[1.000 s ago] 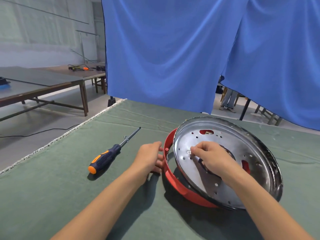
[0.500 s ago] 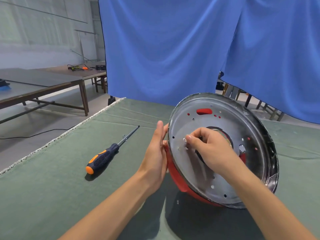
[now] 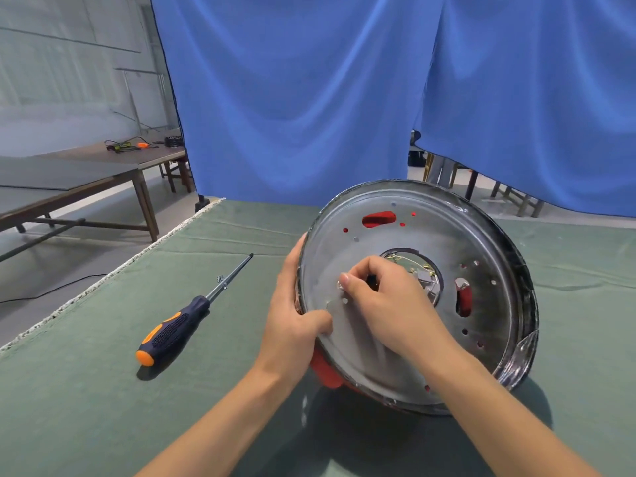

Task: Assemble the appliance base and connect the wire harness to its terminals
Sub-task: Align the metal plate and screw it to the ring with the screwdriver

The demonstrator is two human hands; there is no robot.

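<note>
The appliance base (image 3: 481,235), a round silver metal plate over a red plastic shell, stands tilted on its edge on the green table cover (image 3: 86,407), its perforated face towards me. My left hand (image 3: 296,311) grips its left rim, thumb on the plate's face. My right hand (image 3: 382,304) pinches a small silver screw (image 3: 340,285) against a hole left of the plate's centre opening, where brass and metal parts show. A screwdriver (image 3: 179,325) with a dark blue and orange handle lies to the left, two small screws (image 3: 222,282) by its shaft.
Blue curtains (image 3: 309,98) hang behind the table. Wooden tables (image 3: 103,173) with cables stand at the far left, past the table's left edge (image 3: 103,284). Someone's legs and chair frames show under the right curtain (image 3: 444,170).
The base has been tipped up from nearly flat to steeply tilted on its edge. My left hand moved from beside the red shell to gripping the rim; my right hand stays at the screw hole.
</note>
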